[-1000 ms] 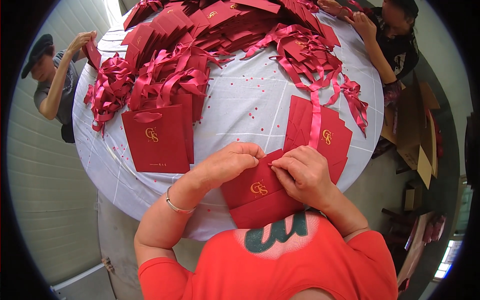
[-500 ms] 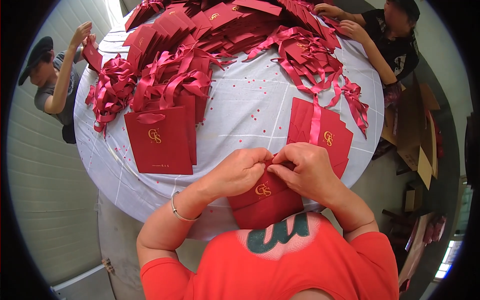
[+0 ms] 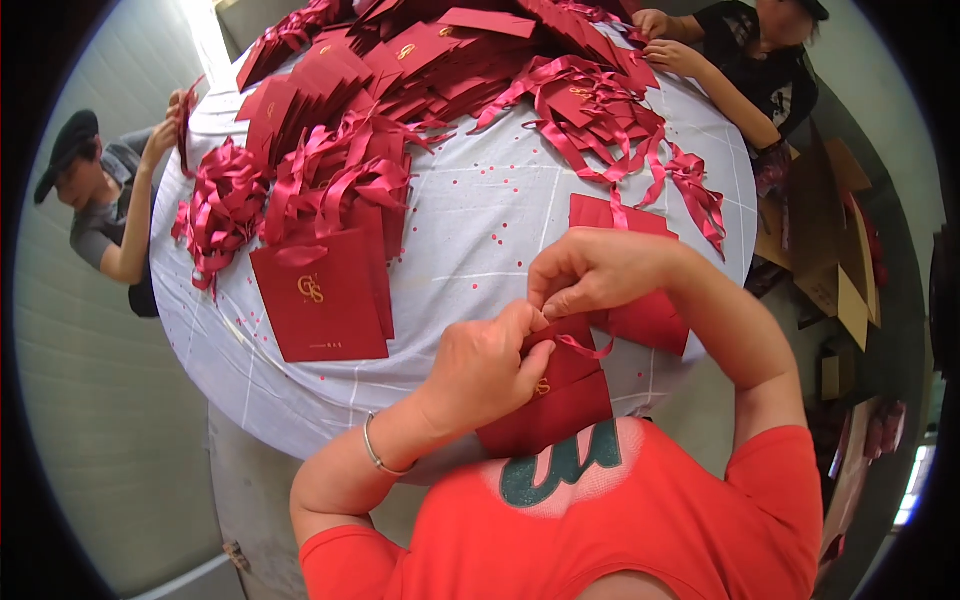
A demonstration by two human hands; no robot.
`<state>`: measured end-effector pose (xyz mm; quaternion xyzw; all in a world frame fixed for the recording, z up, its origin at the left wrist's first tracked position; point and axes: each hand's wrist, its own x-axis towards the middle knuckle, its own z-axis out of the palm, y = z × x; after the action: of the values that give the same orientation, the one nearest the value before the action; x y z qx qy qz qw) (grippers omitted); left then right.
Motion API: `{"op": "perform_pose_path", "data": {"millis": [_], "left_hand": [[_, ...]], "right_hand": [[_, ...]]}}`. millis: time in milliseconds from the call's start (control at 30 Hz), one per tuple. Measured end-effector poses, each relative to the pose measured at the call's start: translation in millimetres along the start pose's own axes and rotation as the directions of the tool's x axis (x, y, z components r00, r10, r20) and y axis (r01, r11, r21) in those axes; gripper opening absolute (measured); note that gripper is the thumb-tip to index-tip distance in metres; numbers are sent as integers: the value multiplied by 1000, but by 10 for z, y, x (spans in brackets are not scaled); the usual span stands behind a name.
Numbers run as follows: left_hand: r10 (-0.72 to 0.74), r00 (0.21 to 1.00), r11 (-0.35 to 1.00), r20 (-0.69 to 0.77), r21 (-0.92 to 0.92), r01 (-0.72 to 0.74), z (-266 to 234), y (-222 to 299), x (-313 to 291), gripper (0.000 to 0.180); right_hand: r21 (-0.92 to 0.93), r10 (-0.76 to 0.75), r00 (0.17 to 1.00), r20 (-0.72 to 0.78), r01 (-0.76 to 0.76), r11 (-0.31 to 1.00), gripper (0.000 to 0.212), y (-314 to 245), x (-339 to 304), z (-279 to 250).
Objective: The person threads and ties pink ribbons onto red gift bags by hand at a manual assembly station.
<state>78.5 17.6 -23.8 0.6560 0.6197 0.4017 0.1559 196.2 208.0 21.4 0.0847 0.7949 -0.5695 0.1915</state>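
Observation:
A dark red paper bag (image 3: 565,402) with a gold emblem lies at the table's near edge, against my shirt. My left hand (image 3: 488,362) is closed on its upper part and covers some of the emblem. A short loop of red ribbon (image 3: 587,348) sticks out at the bag's top, right of my left thumb. My right hand (image 3: 598,272) is raised just above, thumb and forefinger pinched together against the left fingertips. Whatever that pinch holds is hidden. Behind my right hand lies a stack of flat red bags (image 3: 645,318).
Bags with ribbon handles (image 3: 325,300) lie at left beside a ribbon heap (image 3: 222,210). More bags (image 3: 410,65) pile up at the far side. Red dots speckle the white tablecloth (image 3: 470,245). Two people work across the table. Cardboard boxes (image 3: 835,240) stand at right.
My right hand has lifted up and away from the bag, its elbow swinging outward. My left hand has turned over the emblem. A ribbon loop now shows at the bag's top.

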Motion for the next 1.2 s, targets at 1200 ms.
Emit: {"op": "perform_pose_path", "data": {"millis": [1200], "left_hand": [[-236,960,951,152,-166,260,103,-337,63,20]], "right_hand": [[-673,-341,880,-329,34,739,14,-1,-618,279]]}}
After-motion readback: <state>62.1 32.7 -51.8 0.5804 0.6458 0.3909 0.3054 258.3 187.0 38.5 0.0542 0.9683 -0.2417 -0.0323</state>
